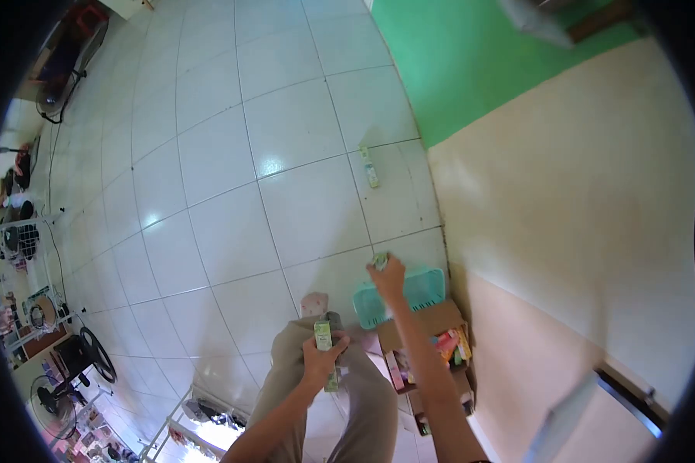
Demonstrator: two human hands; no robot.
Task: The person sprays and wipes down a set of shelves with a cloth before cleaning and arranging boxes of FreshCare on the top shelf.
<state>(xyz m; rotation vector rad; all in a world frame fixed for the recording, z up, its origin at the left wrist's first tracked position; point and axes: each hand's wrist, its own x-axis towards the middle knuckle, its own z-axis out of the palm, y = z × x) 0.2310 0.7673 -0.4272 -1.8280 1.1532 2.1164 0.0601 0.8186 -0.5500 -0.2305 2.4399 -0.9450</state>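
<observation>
My left hand (326, 361) is closed around a slim green-and-white box (323, 333), held upright over my lap. More green-and-white packaging (332, 382) shows below the fingers. Reaching forward on the other side, my right hand (388, 276) grips a small green box (380, 261), mostly covered by the fingers. That hand is over the far left part of a turquoise plastic basket (424, 287). Farther ahead, a similar slim green-and-white box (369, 167) lies on the tiled floor.
Beside my right forearm stands a cardboard box (438, 318) with colourful packets (449, 346) inside. A wall (533, 193) runs along the right. White tiles (301, 131) spread ahead. At the left are a black fan (50, 397) and a wire rack (25, 224).
</observation>
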